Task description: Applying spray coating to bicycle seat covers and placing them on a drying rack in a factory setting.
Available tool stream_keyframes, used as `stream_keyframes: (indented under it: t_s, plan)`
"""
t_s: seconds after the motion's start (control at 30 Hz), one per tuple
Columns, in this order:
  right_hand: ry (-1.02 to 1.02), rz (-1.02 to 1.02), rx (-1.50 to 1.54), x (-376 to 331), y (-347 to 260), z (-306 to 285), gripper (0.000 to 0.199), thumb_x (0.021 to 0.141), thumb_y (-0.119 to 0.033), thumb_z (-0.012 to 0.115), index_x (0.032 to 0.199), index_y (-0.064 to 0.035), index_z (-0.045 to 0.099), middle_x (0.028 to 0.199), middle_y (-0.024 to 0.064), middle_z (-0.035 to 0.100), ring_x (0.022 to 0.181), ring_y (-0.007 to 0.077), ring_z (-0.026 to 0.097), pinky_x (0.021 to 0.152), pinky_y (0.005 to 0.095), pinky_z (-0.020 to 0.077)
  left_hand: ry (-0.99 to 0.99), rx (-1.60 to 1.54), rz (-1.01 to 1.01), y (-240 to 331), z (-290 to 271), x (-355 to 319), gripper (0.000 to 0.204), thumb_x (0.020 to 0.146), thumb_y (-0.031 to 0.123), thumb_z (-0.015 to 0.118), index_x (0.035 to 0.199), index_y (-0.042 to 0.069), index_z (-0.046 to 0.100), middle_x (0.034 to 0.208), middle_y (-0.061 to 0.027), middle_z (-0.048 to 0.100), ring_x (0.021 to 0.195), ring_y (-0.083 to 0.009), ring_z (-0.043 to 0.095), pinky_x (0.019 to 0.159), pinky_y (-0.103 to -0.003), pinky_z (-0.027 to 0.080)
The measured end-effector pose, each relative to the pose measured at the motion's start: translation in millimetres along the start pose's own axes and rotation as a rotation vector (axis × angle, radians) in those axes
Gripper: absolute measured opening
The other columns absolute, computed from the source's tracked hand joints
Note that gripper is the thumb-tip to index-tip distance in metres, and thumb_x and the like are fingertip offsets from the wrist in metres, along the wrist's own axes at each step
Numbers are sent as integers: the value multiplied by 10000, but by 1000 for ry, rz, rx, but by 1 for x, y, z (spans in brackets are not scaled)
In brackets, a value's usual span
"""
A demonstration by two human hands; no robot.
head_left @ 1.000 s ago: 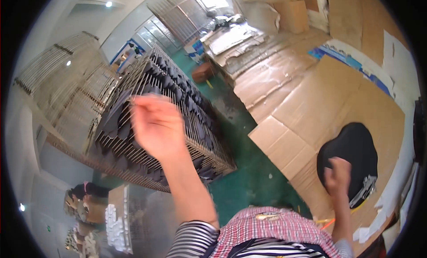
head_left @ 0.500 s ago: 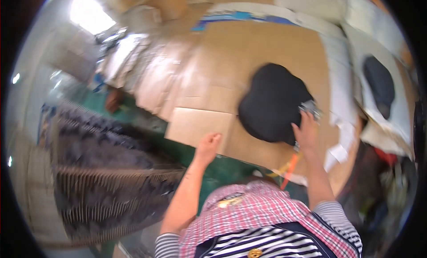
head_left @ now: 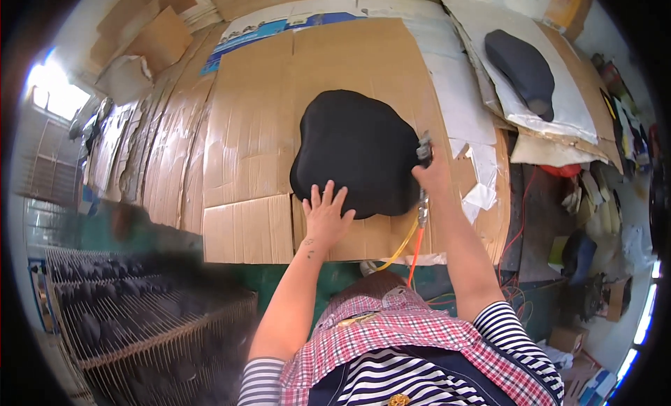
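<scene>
Since the earlier frames the view has swung from the wire rack onto the cardboard-covered bench, and the left hand, raised before the rack a second ago, now lies at the cushion.

Head view:
- Black seat cushion (head_left: 358, 153): flat on the cardboard sheet (head_left: 251, 126), near the bench's near edge, roughly midway along it. Rounded, lobed outline; long axis runs near edge to far edge, the broader end toward the person, the narrower end pointing to the far edge.
- Left hand (head_left: 326, 217): open, fingers spread, palm down, fingertips on the cushion's near rim.
- Right hand (head_left: 433, 176): closed around a metal pneumatic tool (head_left: 423, 148), held upright at the cushion's right edge, touching or just beside it; exact contact cannot be told.
- Yellow and orange hoses (head_left: 409, 246): hanging from the tool over the near edge.
- Second dark cushion (head_left: 521, 63): on white sheeting at the far right corner, well apart.
- Wire rack (head_left: 126, 322): left of the person, beyond the bench, blurred.
</scene>
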State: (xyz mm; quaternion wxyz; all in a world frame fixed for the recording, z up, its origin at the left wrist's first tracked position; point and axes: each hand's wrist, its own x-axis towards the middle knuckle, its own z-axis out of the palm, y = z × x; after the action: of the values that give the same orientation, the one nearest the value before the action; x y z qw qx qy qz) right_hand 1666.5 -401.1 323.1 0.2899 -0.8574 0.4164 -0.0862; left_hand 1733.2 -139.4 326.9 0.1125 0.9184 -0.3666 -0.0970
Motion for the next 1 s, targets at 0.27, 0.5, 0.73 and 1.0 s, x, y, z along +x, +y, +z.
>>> stream_keyframes:
  t_s: [0.27,0.5,0.73,1.0]
  plan:
    - [-242,35,862,-88,-11,-160,425,789,-133,674,1173,-49,511,862,1,589,651,43,493,510,196,384,63,28,-137,13,-14,0,614,810,390,573,1348,165,383,1431,-170,256,1327,-411,169,1040,-579,174]
    - [-485,-314,841,-175,-38,-216,556,846,-94,613,1338,-17,365,964,54,570,892,119,546,760,260,453,61,37,-89,31,9,24,663,822,418,563,1385,175,312,1446,-186,215,1305,-431,201,1009,-569,227]
    - [-390,-155,686,-216,-34,-247,507,833,-29,617,1298,-23,415,974,14,551,880,75,522,804,221,438,244,-167,-206,9,-8,2,657,793,373,598,1344,100,366,1406,-216,286,1283,-412,263,1024,-510,245]
    - [-485,-138,794,-246,-33,-265,498,814,-26,626,1273,7,435,960,35,567,859,84,528,765,224,451,381,-180,-511,-145,18,-138,610,742,193,671,1261,-11,423,1245,-200,476,1199,-349,398,1010,-416,317]
